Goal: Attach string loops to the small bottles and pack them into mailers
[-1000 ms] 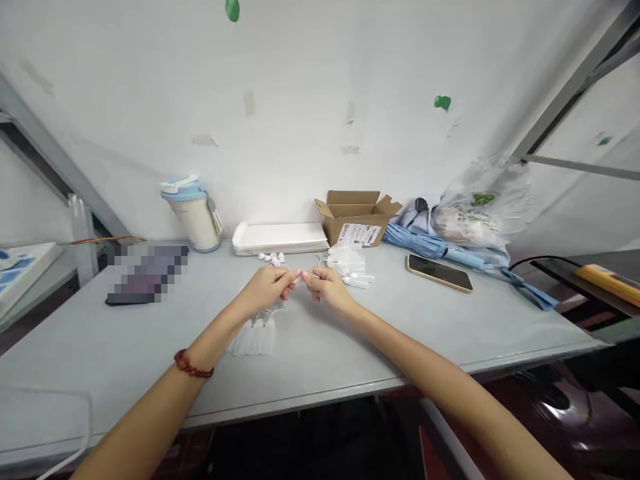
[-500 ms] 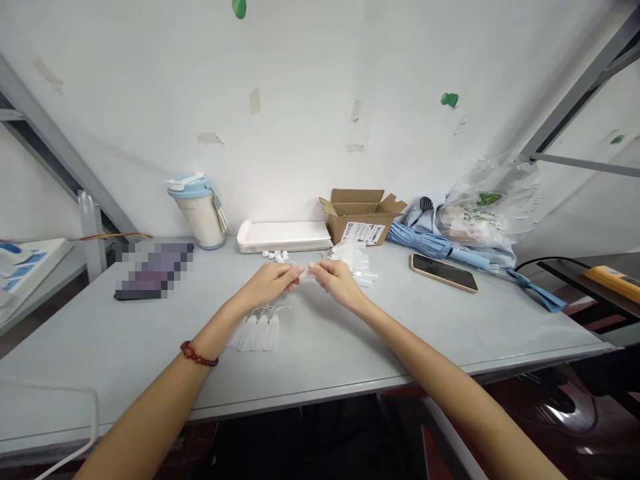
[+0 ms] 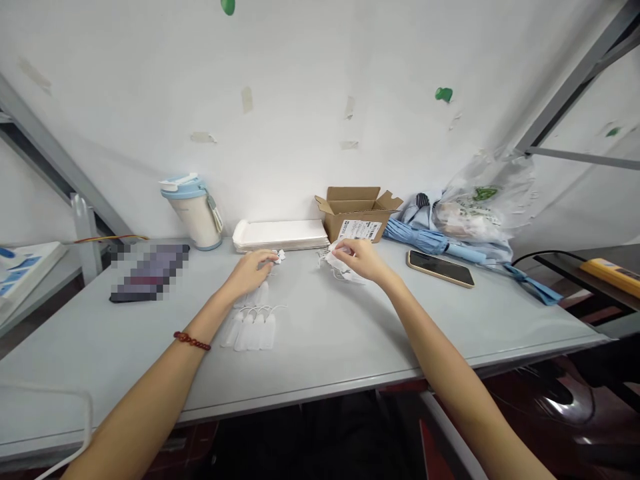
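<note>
My left hand (image 3: 253,272) reaches over the table to a small cluster of white caps (image 3: 281,255). Its thumb and fingers are apart, with nothing visible between them. Below that hand lies a row of flat translucent plastic tubes (image 3: 255,331) with thin white loops, and more tubes (image 3: 259,295) sit partly hidden just behind them. My right hand (image 3: 364,259) is bent over a loose pile of clear plastic pieces and strings (image 3: 345,272) in front of the cardboard box. Its thumb and forefinger are pinched together at the pile; what they grip is too small to name.
Along the wall stand a cream tumbler with blue lid (image 3: 193,212), a stack of white trays (image 3: 280,235) and an open cardboard box (image 3: 356,217). To the right lie a phone (image 3: 440,268), a folded blue umbrella (image 3: 425,237) and a plastic bag (image 3: 480,207).
My hands, which were together at the centre, have moved apart: left to the caps, right to the clear pile. More tubes now show behind the front row.
</note>
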### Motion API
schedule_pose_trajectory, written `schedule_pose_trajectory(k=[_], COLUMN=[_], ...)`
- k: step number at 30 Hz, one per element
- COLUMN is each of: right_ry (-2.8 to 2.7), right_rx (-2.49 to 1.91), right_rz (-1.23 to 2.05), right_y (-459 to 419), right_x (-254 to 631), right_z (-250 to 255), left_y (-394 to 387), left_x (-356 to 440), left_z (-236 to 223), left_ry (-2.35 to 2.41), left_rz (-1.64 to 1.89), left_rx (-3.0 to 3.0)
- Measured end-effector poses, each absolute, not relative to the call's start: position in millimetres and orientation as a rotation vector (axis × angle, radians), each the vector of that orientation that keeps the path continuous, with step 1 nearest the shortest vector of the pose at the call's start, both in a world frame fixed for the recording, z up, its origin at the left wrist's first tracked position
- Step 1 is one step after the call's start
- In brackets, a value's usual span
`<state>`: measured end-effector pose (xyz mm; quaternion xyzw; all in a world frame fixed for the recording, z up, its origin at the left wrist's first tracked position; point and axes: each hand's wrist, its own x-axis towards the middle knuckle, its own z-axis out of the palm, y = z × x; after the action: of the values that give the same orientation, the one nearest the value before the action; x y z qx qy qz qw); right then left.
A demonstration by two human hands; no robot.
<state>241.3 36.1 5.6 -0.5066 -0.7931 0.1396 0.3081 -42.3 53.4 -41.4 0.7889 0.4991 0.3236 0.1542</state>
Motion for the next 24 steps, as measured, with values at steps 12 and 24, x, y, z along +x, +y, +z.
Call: schedule_pose_trajectory(k=[12,24], right_ry=[-2.307,-2.356], right_rx=[-1.511,-1.737], right_rz=[0.332,0.266], right_y=[36,36], right_x=[253,258], right_z=[10,4], left_y=[57,47], left_x=[-43,-39], left_z=[-40,-28], left_ry=[1.418,1.603], left_rz=[0.757,0.768], left_rx=[2.249,2.152])
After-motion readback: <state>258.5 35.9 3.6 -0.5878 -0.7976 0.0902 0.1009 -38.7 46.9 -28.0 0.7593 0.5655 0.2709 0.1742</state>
